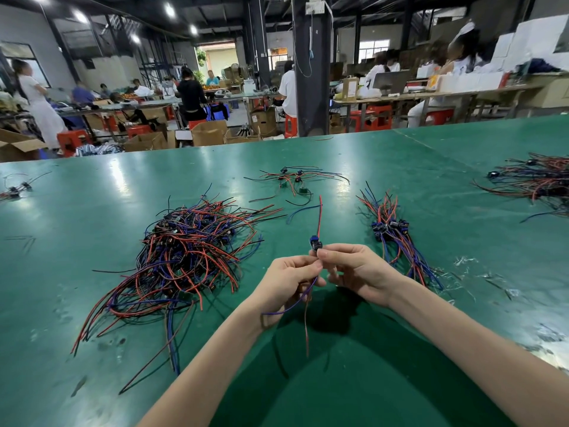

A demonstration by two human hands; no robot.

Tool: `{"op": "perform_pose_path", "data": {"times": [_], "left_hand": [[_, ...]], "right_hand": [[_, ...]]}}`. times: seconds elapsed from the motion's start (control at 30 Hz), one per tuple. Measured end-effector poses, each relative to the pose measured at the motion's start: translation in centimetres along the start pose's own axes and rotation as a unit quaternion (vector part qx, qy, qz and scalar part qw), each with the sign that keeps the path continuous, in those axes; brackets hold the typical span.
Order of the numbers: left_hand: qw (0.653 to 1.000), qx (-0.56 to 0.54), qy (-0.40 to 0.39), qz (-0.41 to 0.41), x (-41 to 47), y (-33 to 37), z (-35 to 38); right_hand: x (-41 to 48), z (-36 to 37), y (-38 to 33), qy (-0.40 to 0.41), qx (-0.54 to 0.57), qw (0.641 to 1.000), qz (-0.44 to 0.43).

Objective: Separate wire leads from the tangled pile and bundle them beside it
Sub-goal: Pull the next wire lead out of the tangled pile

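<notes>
One wire lead (316, 243) w/ a small blue-black connector is hanging btwn both hands, above the green table (92, 195). Left hand (288, 282) is pinching the wires just under the connector; right hand (358, 272) is pinching the connector itself, wrists angling inward. Prob. separation step: the lead is sitting clear of the tangled pile (184, 257) at left. Next move is calling for straightening the tails, then laying it on the bundle (397, 241) at right.
</notes>
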State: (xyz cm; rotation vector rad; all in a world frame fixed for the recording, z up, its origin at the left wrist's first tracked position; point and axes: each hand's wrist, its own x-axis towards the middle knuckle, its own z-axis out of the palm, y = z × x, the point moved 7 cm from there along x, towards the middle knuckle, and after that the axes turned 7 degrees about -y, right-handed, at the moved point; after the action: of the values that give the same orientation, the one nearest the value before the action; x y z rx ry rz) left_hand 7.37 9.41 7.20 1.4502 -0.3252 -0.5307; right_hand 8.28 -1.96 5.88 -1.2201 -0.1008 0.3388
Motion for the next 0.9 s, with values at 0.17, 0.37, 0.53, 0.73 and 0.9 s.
{"op": "perform_pose_path", "data": {"times": [0.17,0.37,0.53,0.73,0.9], "left_hand": [[1.0,0.006,0.011,0.004,0.0,0.1,0.0],[0.999,0.033,0.014,0.005,-0.1,0.2,-0.3],[1.0,0.029,-0.002,0.001,-0.2,0.2,-0.1],[0.999,0.04,-0.011,-0.001,-0.2,0.2,0.2],[1.0,0.023,0.009,-0.003,-0.1,0.2,-0.1]], "right_hand": [[0.0,-0.2,-0.4,0.028,-0.007,0.999,-0.044],[-0.1,0.2,-0.4,0.016,0.007,0.999,-0.041],[-0.2,0.7,-0.2,-0.028,0.013,0.999,-0.011],[-0.2,1.2,0.3,-0.067,0.01,0.997,0.027],[0.0,0.2,-0.3,-0.01,0.0,1.0,-0.028]]}}
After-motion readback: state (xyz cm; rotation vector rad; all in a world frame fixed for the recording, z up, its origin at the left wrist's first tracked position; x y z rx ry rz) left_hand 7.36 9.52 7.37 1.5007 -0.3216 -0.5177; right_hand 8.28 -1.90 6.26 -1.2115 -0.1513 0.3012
